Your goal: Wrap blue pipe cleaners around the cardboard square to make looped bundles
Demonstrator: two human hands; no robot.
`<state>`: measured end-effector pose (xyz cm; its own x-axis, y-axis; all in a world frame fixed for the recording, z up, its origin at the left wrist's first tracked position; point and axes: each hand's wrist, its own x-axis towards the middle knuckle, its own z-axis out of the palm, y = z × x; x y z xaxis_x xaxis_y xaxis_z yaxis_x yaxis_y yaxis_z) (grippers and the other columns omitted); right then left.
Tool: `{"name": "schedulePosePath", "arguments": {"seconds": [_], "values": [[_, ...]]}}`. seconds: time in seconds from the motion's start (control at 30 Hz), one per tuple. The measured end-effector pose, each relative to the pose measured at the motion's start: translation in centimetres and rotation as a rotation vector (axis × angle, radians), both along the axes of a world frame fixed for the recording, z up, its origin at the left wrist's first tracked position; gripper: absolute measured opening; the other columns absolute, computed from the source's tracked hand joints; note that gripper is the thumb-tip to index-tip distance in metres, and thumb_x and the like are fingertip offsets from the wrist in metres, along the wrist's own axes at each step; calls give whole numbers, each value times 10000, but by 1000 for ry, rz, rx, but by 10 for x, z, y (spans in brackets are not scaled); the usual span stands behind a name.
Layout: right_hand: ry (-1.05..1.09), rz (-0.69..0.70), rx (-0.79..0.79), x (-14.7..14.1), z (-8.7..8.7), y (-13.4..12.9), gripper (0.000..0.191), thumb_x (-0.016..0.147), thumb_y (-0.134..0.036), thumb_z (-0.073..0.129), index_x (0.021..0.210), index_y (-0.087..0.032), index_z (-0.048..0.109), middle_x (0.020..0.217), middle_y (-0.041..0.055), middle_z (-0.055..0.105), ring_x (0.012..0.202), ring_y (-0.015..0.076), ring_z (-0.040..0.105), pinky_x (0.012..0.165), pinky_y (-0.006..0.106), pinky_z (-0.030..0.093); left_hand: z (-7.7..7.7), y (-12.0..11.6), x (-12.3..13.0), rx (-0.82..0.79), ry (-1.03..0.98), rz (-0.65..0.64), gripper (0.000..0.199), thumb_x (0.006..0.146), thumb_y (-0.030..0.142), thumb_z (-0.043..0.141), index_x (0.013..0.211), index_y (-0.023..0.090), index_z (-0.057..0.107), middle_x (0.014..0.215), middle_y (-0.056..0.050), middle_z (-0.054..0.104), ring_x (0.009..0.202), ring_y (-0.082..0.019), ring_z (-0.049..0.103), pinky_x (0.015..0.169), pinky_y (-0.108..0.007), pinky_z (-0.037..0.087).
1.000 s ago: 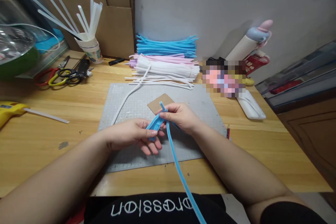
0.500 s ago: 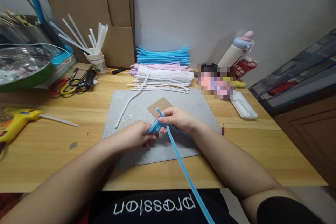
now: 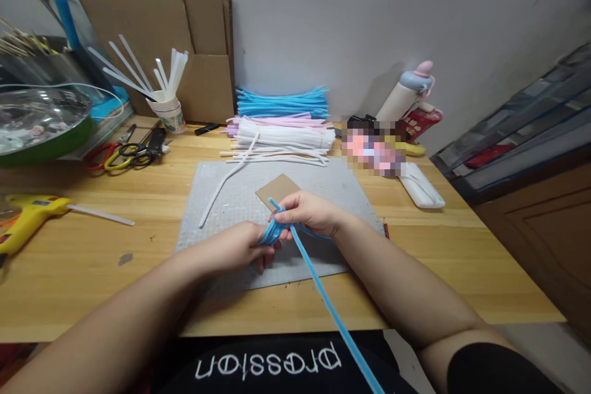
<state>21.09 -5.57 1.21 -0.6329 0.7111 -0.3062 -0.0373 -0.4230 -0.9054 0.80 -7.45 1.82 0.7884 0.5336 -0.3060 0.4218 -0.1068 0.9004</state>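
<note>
Blue pipe cleaners (image 3: 271, 231), bunched and bent together, are held between my two hands above the grey cutting mat (image 3: 207, 191). My left hand (image 3: 256, 241) is closed round the lower left end of the bunch; some of its fingers are hidden. With thumb and fingers pinched, my right hand (image 3: 305, 212) grips the upper part. A short blue end sticks up past the right thumb, and one long strand runs down toward my lap. Another strand passes beneath my right wrist. Just behind the hands, a square of brown cardboard (image 3: 276, 188) lies on the mat.
Bundles of blue (image 3: 282, 103), pink and white pipe cleaners (image 3: 284, 135) lie by the wall. Scissors (image 3: 124, 157), a yellow glue gun (image 3: 32, 221) and a cup of glue sticks (image 3: 168, 112) stand left. A bottle (image 3: 401, 95) and a white packet (image 3: 421, 186) are right.
The view has shifted slightly. My right fingers have moved a little along the blue bunch, and the short end now leans more to the left. Both hands keep their hold.
</note>
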Motion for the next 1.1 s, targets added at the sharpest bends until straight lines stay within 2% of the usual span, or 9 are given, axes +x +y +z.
{"name": "schedulePosePath", "arguments": {"seconds": [0.13, 0.27, 0.43, 0.53, 0.67, 0.73, 0.83, 0.97, 1.1], "values": [[-71, -13, 124, -2, 3, -1, 374, 655, -406, 779, 839, -101, 665, 645, 14, 681, 525, 99, 622, 533, 222, 499, 5, 7, 0, -24, -227, 98, 358, 784, 353, 666, 1108, 212, 608, 1047, -73, 688, 1005, -241, 628, 844, -333, 482], [-84, -123, 230, -8, 0, -5, 368, 676, -346, 762, 878, -180, 503, 609, -48, 636, 496, 116, 619, 492, 225, 489, -3, 11, 7, -23, -286, 389, 348, 825, 408, 607, 1068, 160, 593, 955, -92, 694, 913, -233, 650, 818, -359, 489], [-210, -140, 355, -17, -7, -10, 334, 750, -332, 687, 842, -224, 384, 595, -86, 554, 455, 105, 561, 455, 217, 451, -14, 11, 10, -17, -289, 550, 360, 735, 396, 698, 986, 145, 644, 875, -70, 701, 807, -224, 654, 745, -337, 498], [-262, -148, 509, -20, -5, -12, 359, 729, -342, 708, 876, -224, 403, 699, -54, 567, 595, 127, 583, 567, 255, 479, -12, 13, 8, 22, -304, 649, 288, 708, 399, 723, 808, 136, 660, 780, -57, 693, 692, -187, 626, 652, -288, 479], [-358, -539, 931, -16, 6, -19, 293, 788, -362, 658, 980, -212, 497, 1053, 69, 589, 1033, 211, 552, 925, 375, 420, 0, 20, 3, 101, -414, 963, 285, 677, 392, 751, 791, 152, 648, 675, -1, 644, 600, -134, 566, 579, -238, 442], [-370, -722, 1030, -13, 9, -23, 148, 856, -354, 569, 875, -209, 543, 1004, 76, 602, 1022, 216, 552, 947, 378, 399, 4, 23, 0, 140, -451, 1068, 276, 675, 382, 751, 796, 162, 635, 645, 24, 610, 579, -117, 542, 555, -221, 429], [-364, -577, 822, -15, 8, -25, 324, 897, -433, 482, 677, -205, 545, 719, 44, 596, 765, 191, 597, 754, 339, 468, 5, 26, 0, 68, -474, 1108, 305, 656, 393, 755, 803, 175, 600, 620, 46, 587, 550, -108, 535, 537, -217, 431], [-148, -336, 269, -24, -3, -15, 341, 821, -521, 554, 876, -185, 575, 704, 13, 623, 571, 134, 601, 475, 233, 432, -2, 25, 3, -79, -482, 1029, 368, 630, 402, 774, 820, 168, 564, 601, 49, 599, 519, -97, 542, 536, -216, 441], [-45, -335, 174, -26, -12, -5, 349, 741, -389, 672, 989, -176, 550, 610, -46, 590, 444, 78, 530, 396, 174, 389, -6, 23, 5, -188, -450, 934, 428, 583, 357, 821, 886, 155, 597, 715, 9, 666, 612, -126, 622, 586, -239, 484]]}}
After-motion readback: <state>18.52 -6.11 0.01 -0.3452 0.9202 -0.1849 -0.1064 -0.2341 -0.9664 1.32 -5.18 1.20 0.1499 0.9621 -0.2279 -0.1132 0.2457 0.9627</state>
